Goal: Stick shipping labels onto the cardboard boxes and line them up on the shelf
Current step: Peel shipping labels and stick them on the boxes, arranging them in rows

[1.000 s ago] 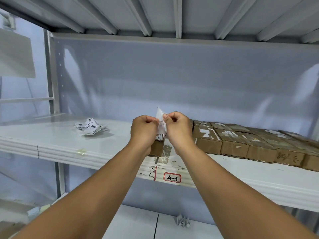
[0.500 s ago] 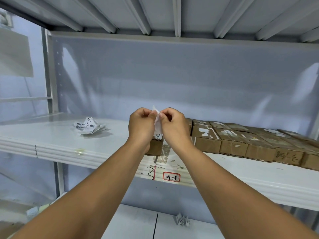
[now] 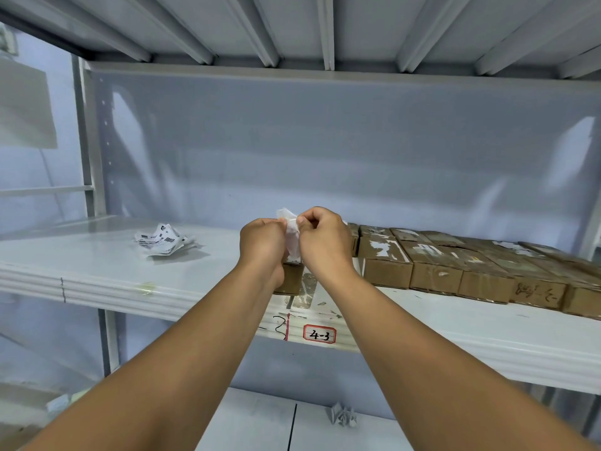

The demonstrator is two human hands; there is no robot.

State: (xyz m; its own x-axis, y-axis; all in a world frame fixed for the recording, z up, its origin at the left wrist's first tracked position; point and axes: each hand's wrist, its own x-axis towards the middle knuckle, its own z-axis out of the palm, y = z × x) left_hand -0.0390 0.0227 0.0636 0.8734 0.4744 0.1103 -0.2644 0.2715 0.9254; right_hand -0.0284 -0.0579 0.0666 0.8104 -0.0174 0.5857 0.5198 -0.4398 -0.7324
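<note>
One shelf (image 3: 97, 271) holds a row of boxes (image 3: 481, 275) on its right half; another box (image 3: 291, 281) sits at its front edge, under the left hand (image 3: 263, 242) and right hand (image 3: 322, 237), both pinching a label (image 3: 291, 236), probably peeling the backing off.

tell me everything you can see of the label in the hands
The label is a small sheet of thin white paper, slightly see-through and curled. It stands roughly upright, pinched between the left hand and right hand; its top corner pokes above the knuckles and its lower part hangs between them. It is held just above a cardboard box on the shelf. No print can be made out, and whether it touches the box is hidden.
</note>
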